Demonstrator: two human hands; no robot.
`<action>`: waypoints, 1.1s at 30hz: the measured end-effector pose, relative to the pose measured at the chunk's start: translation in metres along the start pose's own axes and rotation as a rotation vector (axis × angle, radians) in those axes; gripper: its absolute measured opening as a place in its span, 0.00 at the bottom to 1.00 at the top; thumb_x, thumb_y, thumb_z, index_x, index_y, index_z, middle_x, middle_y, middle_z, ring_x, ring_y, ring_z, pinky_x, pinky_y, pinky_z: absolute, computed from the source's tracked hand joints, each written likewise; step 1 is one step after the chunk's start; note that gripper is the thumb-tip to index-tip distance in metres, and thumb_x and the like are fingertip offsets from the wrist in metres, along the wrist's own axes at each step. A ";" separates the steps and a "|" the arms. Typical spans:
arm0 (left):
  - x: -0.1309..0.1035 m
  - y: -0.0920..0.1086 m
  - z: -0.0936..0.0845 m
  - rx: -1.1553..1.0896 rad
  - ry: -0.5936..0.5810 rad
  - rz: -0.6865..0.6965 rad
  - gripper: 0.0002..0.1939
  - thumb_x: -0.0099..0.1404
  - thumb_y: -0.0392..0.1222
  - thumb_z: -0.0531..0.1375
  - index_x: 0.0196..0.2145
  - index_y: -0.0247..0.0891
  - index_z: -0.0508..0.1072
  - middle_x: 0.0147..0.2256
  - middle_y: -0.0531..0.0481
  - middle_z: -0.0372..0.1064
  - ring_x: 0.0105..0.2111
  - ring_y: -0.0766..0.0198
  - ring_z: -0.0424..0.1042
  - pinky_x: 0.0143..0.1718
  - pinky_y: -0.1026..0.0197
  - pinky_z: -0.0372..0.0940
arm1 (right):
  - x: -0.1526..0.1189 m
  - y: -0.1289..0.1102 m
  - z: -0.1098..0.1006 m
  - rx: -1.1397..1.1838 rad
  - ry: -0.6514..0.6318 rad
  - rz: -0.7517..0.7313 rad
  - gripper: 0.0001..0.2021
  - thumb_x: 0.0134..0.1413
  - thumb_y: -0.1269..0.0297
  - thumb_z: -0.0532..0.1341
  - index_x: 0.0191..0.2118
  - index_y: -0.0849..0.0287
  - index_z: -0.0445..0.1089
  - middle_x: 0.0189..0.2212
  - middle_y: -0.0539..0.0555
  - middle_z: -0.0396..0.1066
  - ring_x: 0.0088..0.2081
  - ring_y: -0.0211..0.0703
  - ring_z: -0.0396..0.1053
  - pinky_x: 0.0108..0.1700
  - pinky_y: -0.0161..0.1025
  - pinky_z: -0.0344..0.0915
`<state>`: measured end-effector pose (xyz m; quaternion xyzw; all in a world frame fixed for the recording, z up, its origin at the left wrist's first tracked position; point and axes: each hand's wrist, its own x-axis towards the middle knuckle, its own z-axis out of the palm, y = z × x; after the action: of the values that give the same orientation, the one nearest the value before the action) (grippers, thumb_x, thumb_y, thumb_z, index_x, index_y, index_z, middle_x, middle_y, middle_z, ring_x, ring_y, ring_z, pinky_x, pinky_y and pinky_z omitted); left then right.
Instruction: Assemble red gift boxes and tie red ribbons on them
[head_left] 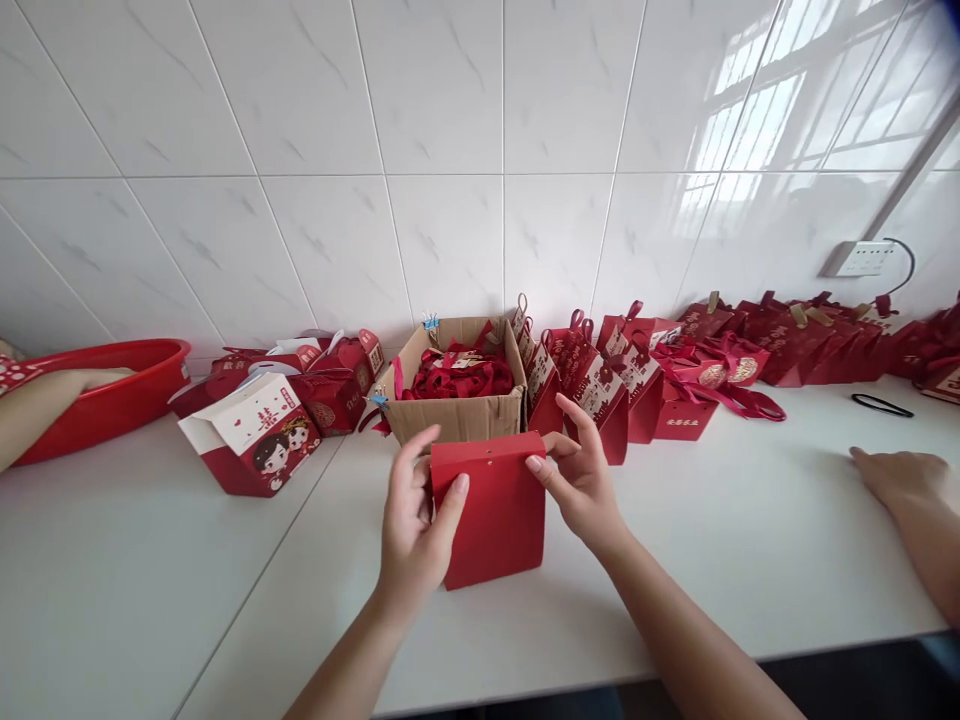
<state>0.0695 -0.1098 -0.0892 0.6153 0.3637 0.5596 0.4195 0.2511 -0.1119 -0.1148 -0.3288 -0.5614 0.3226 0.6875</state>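
A plain red paper box (495,520) stands upright on the white counter (150,580) in front of me. My left hand (416,520) grips its left top edge, thumb on the front face. My right hand (581,480) pinches its right top corner with thumb and fingers. Just behind it sits an open cardboard carton (457,412) filled with red ribbons (459,375).
Finished red gift boxes (259,435) lie at the left, and a row of ribboned ones (675,370) runs along the tiled wall to the right. A red basin (112,385) is at far left. Another person's hand (900,475) rests on the counter at right, another arm (37,405) at left. A black hair band (881,405) lies nearby.
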 end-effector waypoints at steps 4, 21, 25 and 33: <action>0.003 -0.005 -0.009 0.188 -0.064 0.002 0.11 0.66 0.51 0.58 0.41 0.42 0.68 0.36 0.49 0.70 0.34 0.62 0.72 0.33 0.63 0.68 | 0.000 0.000 -0.004 -0.171 0.029 0.003 0.10 0.56 0.58 0.64 0.44 0.51 0.71 0.32 0.51 0.70 0.36 0.42 0.68 0.41 0.43 0.67; 0.029 -0.007 -0.032 0.007 -0.307 -0.103 0.09 0.63 0.48 0.61 0.38 0.41 0.74 0.35 0.46 0.77 0.31 0.59 0.77 0.29 0.62 0.71 | 0.007 -0.007 0.009 -0.319 -0.057 -0.152 0.06 0.59 0.61 0.61 0.32 0.55 0.67 0.30 0.52 0.68 0.34 0.42 0.67 0.34 0.40 0.64; 0.042 -0.016 -0.061 0.027 -0.223 -0.036 0.07 0.62 0.46 0.63 0.36 0.42 0.76 0.30 0.49 0.76 0.28 0.62 0.76 0.26 0.65 0.70 | 0.054 -0.024 0.025 -0.442 -0.006 -0.259 0.08 0.63 0.62 0.55 0.33 0.56 0.66 0.27 0.51 0.66 0.29 0.39 0.65 0.32 0.37 0.64; 0.042 -0.021 -0.073 -0.073 -0.230 -0.125 0.09 0.60 0.48 0.64 0.34 0.40 0.75 0.30 0.47 0.78 0.29 0.60 0.76 0.27 0.65 0.70 | 0.239 0.013 0.083 -1.220 -0.300 0.072 0.06 0.59 0.66 0.61 0.39 0.62 0.72 0.37 0.56 0.73 0.39 0.44 0.71 0.43 0.42 0.68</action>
<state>0.0020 -0.0550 -0.0904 0.6360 0.3302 0.4708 0.5146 0.2075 0.0972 0.0217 -0.6317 -0.7234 0.0097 0.2786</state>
